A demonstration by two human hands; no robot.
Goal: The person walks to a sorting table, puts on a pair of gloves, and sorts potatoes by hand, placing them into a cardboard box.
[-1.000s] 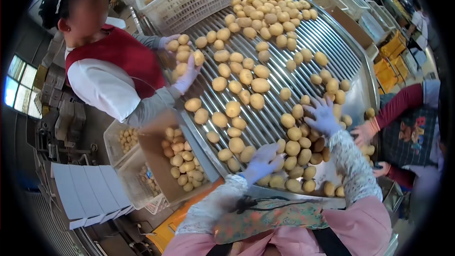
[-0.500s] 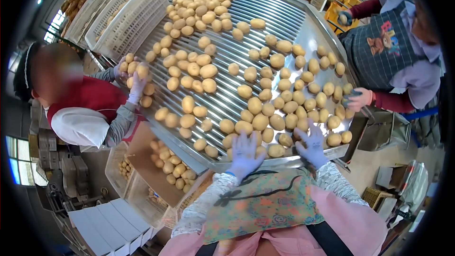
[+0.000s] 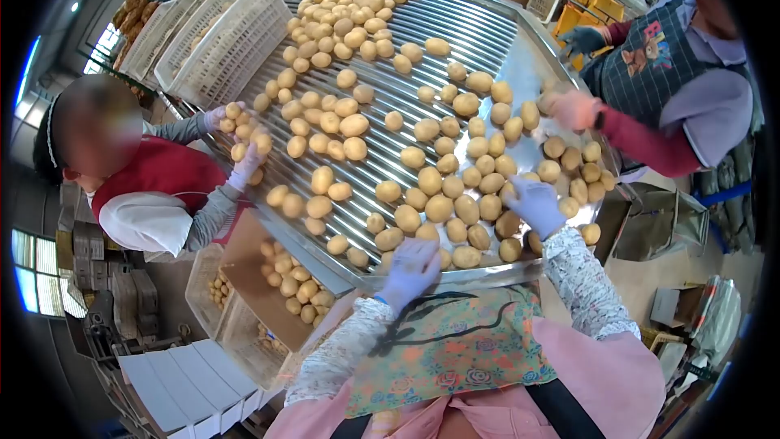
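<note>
Many round tan potatoes [image 3: 439, 209] lie on a metal table with ridged rollers [image 3: 479, 24] and a smooth steel part at the right. My left hand [image 3: 410, 270], in a pale purple glove, rests at the table's near edge, against the nearest potatoes. Its fingers point forward and sit close together; whether they hold anything is hidden. My right hand [image 3: 536, 205], gloved alike, reaches over the potatoes on the steel part, back of the hand up, its fingers spread over and touching some of them.
At the left a co-worker in a red vest [image 3: 166, 172] holds potatoes. Another co-worker in a checked apron [image 3: 650, 57] reaches over the right edge. White crates [image 3: 223, 41] stand at the back left, a cardboard box of potatoes [image 3: 252, 276] at the lower left.
My right hand has moved forward over the potatoes. My left hand has drawn slightly back and left. The right co-worker's gloved hand has swung farther back, and potatoes near it have shifted.
</note>
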